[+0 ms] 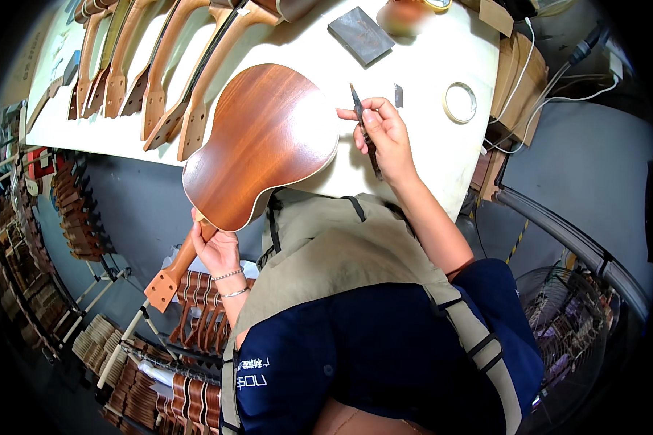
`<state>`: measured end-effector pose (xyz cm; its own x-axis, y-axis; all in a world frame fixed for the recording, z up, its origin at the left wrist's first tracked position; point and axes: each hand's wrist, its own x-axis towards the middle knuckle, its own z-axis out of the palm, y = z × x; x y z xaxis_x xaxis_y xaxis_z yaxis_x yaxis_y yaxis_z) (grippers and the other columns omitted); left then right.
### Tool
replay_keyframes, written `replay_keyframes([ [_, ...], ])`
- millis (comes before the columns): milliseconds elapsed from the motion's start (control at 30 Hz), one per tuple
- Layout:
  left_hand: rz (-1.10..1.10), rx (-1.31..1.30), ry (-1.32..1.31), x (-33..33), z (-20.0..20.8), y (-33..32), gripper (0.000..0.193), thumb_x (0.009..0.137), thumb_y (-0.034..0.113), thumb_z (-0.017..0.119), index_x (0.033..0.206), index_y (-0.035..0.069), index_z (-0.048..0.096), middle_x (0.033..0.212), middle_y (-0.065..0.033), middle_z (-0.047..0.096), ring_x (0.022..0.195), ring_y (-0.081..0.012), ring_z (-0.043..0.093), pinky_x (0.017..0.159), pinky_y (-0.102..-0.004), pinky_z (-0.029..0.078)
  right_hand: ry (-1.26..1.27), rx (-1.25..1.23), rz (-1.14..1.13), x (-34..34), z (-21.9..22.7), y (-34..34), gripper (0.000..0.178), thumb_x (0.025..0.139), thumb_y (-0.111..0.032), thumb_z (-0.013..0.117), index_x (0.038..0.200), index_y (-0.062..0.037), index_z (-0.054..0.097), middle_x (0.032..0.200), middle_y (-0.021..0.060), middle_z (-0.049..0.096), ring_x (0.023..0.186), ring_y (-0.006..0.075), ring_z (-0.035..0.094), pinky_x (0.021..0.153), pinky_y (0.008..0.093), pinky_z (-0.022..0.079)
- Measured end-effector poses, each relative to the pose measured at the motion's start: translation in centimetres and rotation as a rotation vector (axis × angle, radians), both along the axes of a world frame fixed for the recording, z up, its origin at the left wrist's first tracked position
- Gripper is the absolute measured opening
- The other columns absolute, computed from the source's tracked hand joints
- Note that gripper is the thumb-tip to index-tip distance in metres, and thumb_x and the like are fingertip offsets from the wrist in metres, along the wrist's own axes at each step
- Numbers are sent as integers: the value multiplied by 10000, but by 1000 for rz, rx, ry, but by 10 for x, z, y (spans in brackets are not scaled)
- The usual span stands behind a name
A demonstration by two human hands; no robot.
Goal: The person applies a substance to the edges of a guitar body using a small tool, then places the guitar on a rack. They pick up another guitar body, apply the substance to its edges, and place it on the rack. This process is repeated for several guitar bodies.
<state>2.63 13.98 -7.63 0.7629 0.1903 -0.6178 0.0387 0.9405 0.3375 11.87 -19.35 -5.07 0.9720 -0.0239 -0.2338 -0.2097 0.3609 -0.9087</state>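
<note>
One wooden neck (183, 261) my left hand (220, 254) is gripping, one pointed tool (358, 109) my right hand (386, 141) is holding, white shirt lettering (252, 380) showing

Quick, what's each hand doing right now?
Left hand: holding the small guitar by its neck.
Right hand: closed on a dark pointed tool.
</note>
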Motion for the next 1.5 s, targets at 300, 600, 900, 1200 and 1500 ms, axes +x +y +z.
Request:
replay_keyframes([
  [300, 21, -46, 27, -1, 2, 2, 345, 868, 134, 507, 1210, 86, 496, 1228, -93, 522, 1110, -236, 521, 898, -402, 481, -9, -2, 5, -3, 1, 1, 138, 951, -159, 382, 1001, -39, 430, 1058, 174, 607, 560, 41, 447, 503, 159, 400],
  [600, 19, -57, -29, -5, -6, -4, 355, 870, 135, 496, 1224, 115, 495, 1237, -93, 518, 1128, -243, 509, 916, -418, 461, -85, -135, 60, -8, -5, -4, 143, 938, -155, 423, 995, -31, 464, 1009, 98, 637, 572, 48, 446, 555, 180, 415],
  [900, 7, 23, -25, 4, -26, 8, 383, 877, 122, 478, 1259, 109, 461, 1242, -91, 514, 1133, -232, 506, 921, -407, 460, -165, -594, 165, -18, -16, -23, 196, 860, -75, 515, 1018, -84, 632, 917, 44, 650, 830, 168, 596, 732, 289, 466],
  [1200, 18, 69, 20, 5, -36, 17, 399, 876, 132, 482, 1272, 99, 444, 1262, -95, 498, 1151, -246, 491, 947, -420, 433, -415, -845, 157, -9, -19, -16, 255, 789, -40, 569, 1005, -147, 655, 805, 38, 615, 740, 201, 539, 691, 307, 439],
  [1500, 15, 136, 42, 9, -29, 21, 413, 870, 129, 485, 1277, 83, 434, 1273, -109, 486, 1159, -263, 483, 952, -439, 427, -537, -1092, 241, -12, -6, -37, 336, 709, 5, 579, 970, -185, 671, 745, 1, 607, 683, 181, 540, 626, 303, 440],
])
